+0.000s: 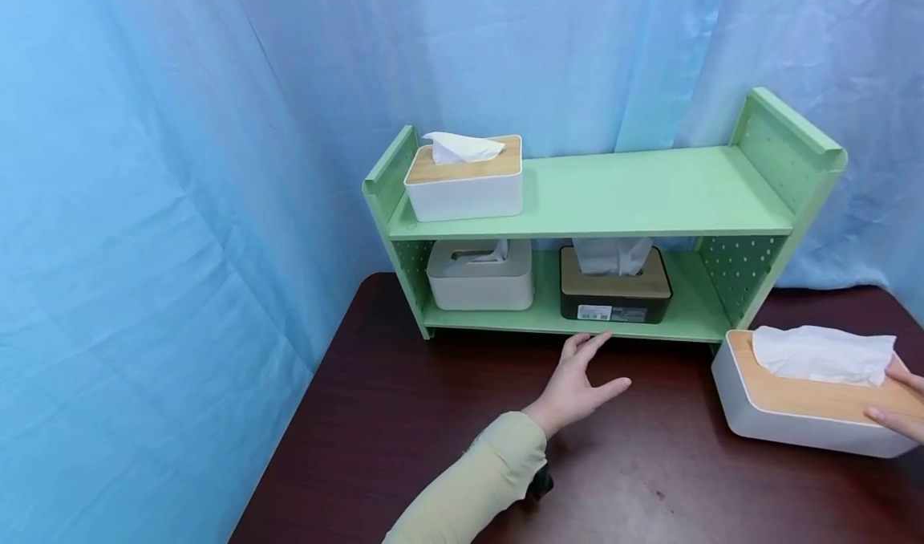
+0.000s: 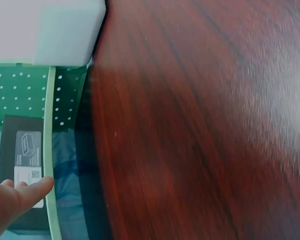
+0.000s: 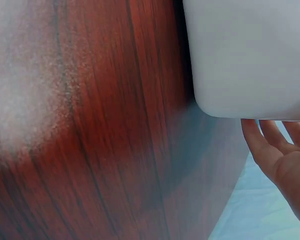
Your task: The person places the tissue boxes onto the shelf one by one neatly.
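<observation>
My left hand [image 1: 573,391] reaches over the dark table with fingers spread and nothing held. Its fingertips come right at the front edge of the green shelf's lower board, below a dark brown tissue box [image 1: 613,310] with a wood-toned lid. The left wrist view shows a finger [image 2: 37,192] overlapping that edge. At the far right, a white tissue box [image 1: 816,424] with a wooden lid and a raised tissue lies beside the shelf. My right hand [image 1: 905,399], partly out of frame, rests extended fingers on this lid near the tissue. The right wrist view shows fingers [image 3: 257,142] along the box's top edge.
The green two-tier shelf [image 1: 664,191] stands at the back of the dark wood table [image 1: 433,416]. A white tissue box with a wooden lid [image 1: 465,195] sits on its upper left, and a cream tissue box [image 1: 480,287] below. Blue curtains [image 1: 180,167] hang behind and left.
</observation>
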Demonstrator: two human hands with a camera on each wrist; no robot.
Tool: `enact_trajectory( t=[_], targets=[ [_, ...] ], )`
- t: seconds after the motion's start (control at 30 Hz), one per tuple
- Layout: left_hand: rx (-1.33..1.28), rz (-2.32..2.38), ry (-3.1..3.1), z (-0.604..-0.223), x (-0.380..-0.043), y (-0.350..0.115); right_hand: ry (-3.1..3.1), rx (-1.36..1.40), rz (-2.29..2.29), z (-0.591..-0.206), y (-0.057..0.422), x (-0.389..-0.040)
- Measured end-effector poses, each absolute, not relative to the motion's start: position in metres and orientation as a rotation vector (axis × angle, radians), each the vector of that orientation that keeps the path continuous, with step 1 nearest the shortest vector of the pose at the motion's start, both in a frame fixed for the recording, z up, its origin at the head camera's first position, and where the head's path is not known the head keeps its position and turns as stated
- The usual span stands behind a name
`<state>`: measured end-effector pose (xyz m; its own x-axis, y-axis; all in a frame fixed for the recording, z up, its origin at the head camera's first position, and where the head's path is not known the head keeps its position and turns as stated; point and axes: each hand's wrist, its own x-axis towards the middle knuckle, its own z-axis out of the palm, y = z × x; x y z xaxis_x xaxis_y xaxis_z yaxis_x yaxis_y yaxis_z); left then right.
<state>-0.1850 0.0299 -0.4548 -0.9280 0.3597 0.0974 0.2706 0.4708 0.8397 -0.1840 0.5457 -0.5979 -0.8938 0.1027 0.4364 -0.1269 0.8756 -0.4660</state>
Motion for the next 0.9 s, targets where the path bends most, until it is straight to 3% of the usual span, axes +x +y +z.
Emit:
enact_trajectory(
  t=[0.23, 0.5, 0.77, 0.9],
  targets=[
    [0.588, 1.455, 2.579, -0.455, -0.183, 0.042, -2.577, -0.13, 0.844, -0.592, 0.534, -0.181],
    [0.629, 1.428, 2.552, -0.457, -0.178, 0.052, -2.603, -0.209, 1.065, -0.527, 0.46, -0.144],
    [0.646, 1.349, 2.563, -0.463, -0.173, 0.058, -2.793, -0.364, 1.345, -0.495, 0.416, -0.135],
    [0.62, 1.312, 2.566, -0.464, -0.172, 0.059, -2.879, -0.282, 1.365, -0.489, 0.398, -0.134]
  ],
)
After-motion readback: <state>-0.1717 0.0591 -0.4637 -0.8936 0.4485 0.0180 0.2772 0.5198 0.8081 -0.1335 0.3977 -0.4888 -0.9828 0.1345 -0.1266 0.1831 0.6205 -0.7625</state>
